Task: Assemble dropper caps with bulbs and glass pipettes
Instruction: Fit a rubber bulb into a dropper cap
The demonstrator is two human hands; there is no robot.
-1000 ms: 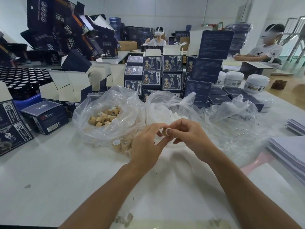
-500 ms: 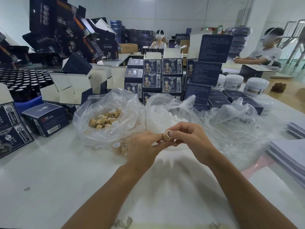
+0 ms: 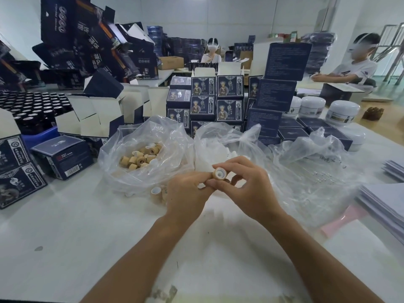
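One tan cap (image 3: 218,173) pinched between left hand (image 3: 185,193) and right hand (image 3: 247,186), above the table (image 3: 65,237). Three plastic bags (image 3: 140,171) behind; two loose caps (image 3: 156,193) beside left hand.

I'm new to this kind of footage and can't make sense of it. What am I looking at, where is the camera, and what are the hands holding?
There is no machine here. A person wears one wide-angle camera on the head, looking forward and down, so the two bare arms reaching in from below are that person's own. The left hand and right hand meet over a white table, and together they pinch a small tan cap, its white-lined opening facing the camera. Behind them lie three clear plastic bags: the left bag holds more tan caps, the middle bag white parts, and the right bag thin glass pipettes. A few caps sit loose on the table. Dark blue boxes are stacked further back.
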